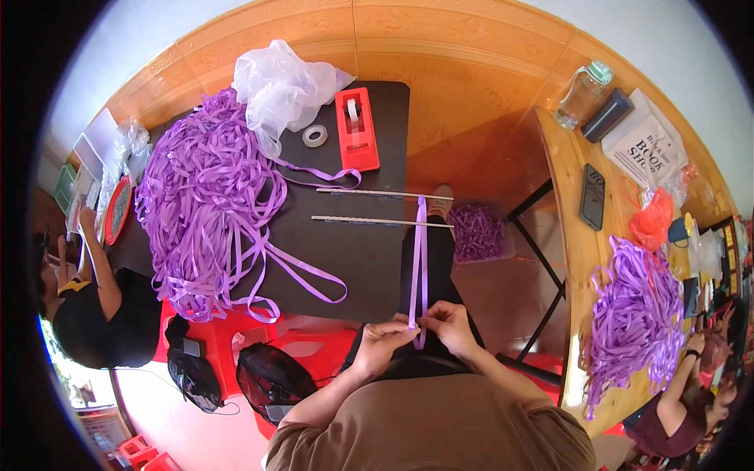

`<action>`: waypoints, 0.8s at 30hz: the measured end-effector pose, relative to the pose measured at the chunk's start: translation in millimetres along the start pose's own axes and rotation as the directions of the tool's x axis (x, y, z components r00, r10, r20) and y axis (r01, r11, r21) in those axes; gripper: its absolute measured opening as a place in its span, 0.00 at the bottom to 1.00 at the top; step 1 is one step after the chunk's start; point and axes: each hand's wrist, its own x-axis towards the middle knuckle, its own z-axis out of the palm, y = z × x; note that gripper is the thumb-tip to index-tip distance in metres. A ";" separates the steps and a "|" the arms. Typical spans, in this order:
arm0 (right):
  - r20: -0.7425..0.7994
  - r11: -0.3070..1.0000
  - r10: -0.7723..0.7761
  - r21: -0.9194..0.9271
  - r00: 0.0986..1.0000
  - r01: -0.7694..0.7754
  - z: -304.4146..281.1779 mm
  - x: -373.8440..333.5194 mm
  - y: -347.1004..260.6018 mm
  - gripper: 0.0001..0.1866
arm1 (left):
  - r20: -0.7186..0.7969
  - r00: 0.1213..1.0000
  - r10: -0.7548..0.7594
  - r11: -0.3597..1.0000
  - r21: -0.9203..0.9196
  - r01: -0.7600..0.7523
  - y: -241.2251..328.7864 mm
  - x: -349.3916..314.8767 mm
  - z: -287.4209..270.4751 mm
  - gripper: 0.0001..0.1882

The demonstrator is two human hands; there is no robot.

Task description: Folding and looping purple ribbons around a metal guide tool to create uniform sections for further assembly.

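While both hands pinch the ribbon (421,259), a ribbon heap (206,200) lies left.

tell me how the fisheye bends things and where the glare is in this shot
Head view: the wooden table edge at right curves strongly toward the rim, and black corners frame the round picture; daylight washes out the lower left floor; the ribbon between left hand and right hand is sharp.

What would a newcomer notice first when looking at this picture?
First, the big heap of purple ribbon covering the left part of the dark table, with a red tape dispenser behind it. Next, the left hand and right hand near the bottom centre, pinching a purple ribbon strip that runs up to two thin sticks. A second purple heap lies on the wooden table at right.
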 end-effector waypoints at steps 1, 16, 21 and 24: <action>-0.031 0.998 0.034 0.046 0.999 -0.032 -0.2 -3.1 3.9 0.05 | 0.040 0.999 0.009 0.997 -0.077 -0.006 1.5 -2.6 -0.4 0.06; 0.233 0.978 0.192 0.034 0.953 -0.206 12.9 -29.8 -4.3 0.05 | -0.046 0.992 -0.114 0.974 0.190 0.121 -9.0 3.4 1.3 0.08; 0.320 0.922 0.232 -0.372 0.918 -0.103 7.1 -29.4 -19.5 0.03 | -0.072 0.982 0.174 0.845 0.522 -0.112 -13.9 21.2 -5.3 0.11; 0.354 0.951 0.160 -0.305 0.922 -0.048 7.2 -29.1 -12.8 0.05 | -0.123 0.966 0.226 0.891 0.426 -0.154 -13.1 30.1 -2.0 0.10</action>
